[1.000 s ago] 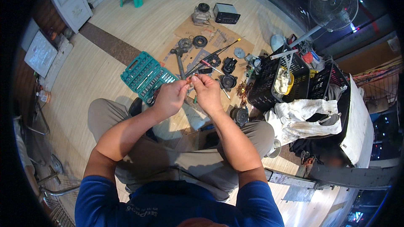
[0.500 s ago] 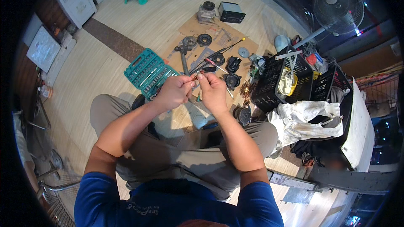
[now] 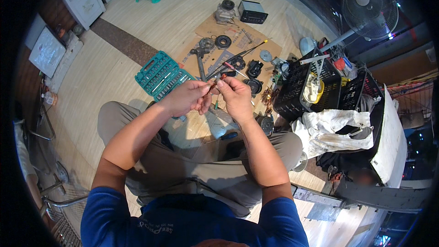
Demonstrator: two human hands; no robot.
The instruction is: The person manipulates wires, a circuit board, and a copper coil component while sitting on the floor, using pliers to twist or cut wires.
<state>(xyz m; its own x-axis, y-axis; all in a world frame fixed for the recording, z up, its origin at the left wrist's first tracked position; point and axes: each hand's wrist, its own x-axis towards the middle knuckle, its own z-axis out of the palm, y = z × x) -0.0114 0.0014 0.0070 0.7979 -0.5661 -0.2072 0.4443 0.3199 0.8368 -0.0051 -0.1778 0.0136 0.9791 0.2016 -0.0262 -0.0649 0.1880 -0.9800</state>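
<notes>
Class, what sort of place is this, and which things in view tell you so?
Likely a small repair workshop, or a room used as one: there is an open green socket set, a hammer lying on cardboard, and a motor-like metal part.
</notes>
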